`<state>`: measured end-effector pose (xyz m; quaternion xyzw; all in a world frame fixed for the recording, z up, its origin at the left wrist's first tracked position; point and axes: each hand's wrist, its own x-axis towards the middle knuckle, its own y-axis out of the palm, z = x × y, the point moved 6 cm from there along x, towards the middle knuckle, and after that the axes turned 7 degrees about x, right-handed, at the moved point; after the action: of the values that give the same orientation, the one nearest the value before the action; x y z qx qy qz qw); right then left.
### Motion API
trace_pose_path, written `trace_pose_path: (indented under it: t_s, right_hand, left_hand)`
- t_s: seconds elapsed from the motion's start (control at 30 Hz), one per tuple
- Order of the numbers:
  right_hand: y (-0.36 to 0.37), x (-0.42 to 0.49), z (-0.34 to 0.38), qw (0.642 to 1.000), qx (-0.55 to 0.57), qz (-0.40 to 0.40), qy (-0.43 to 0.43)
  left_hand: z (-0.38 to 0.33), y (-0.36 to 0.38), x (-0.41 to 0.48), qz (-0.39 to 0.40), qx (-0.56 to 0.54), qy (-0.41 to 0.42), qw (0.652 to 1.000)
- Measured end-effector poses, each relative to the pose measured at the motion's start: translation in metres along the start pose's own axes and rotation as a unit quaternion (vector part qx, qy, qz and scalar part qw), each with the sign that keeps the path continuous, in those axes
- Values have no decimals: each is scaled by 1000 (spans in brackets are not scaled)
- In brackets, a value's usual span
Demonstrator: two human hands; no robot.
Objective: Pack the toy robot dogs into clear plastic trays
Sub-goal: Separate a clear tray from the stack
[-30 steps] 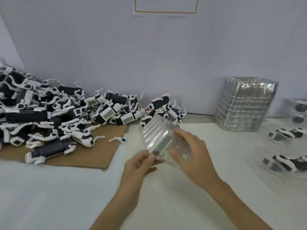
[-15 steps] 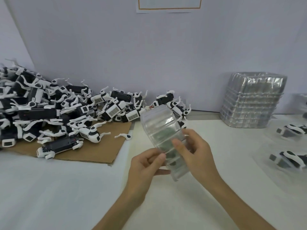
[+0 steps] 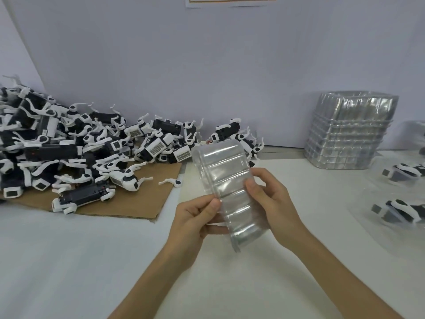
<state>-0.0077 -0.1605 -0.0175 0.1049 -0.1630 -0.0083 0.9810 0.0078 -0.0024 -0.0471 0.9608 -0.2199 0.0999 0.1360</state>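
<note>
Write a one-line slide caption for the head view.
Left hand and right hand hold a clear plastic tray between the toy robot dog pile and the tray stack.

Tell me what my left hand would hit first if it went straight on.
Your left hand pinches the tray, so that comes first; beyond it, probably the dogs behind, though depth is unclear.

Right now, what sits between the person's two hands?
In the head view, a clear plastic tray, held by the left hand on one long edge and the right hand on the other.
</note>
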Motion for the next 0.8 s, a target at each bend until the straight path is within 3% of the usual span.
trace_pose_path:
  t_s: [0.63, 0.8]
  right_hand:
    - [-1, 0, -2, 1000, 8, 9, 11]
    - [5, -3, -1, 998, -39, 7, -44]
  left_hand:
    - [2, 2, 0, 23, -9, -15, 1000]
    - [-4, -3, 1, -23, 36, 11, 999]
